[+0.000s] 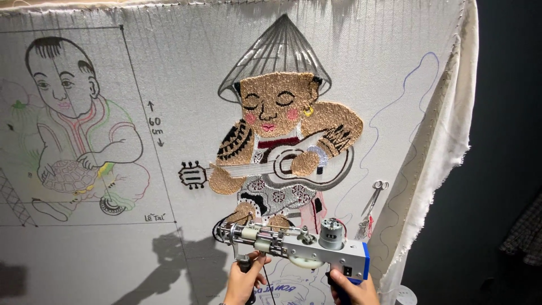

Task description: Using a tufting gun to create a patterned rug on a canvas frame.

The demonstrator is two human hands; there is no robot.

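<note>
A tufting gun [293,245], grey metal with a white and blue rear housing, is held up against a stretched white cloth [186,85]. My left hand [244,279] grips its front handle below the needle end. My right hand [351,288] grips the rear handle under the motor. The gun's tip sits at the lower edge of a partly tufted figure [282,141]: a seated guitar player in tan, black and red yarn under a drawn cone hat. A thin dark yarn [265,285] trails down from the gun.
A drawn child with a turtle [73,130] fills the cloth's left side, inside a ruled box. Scissors [374,197] hang on the cloth right of the figure. The cloth's frayed edge [451,147] drapes over the frame; beyond it is dark space.
</note>
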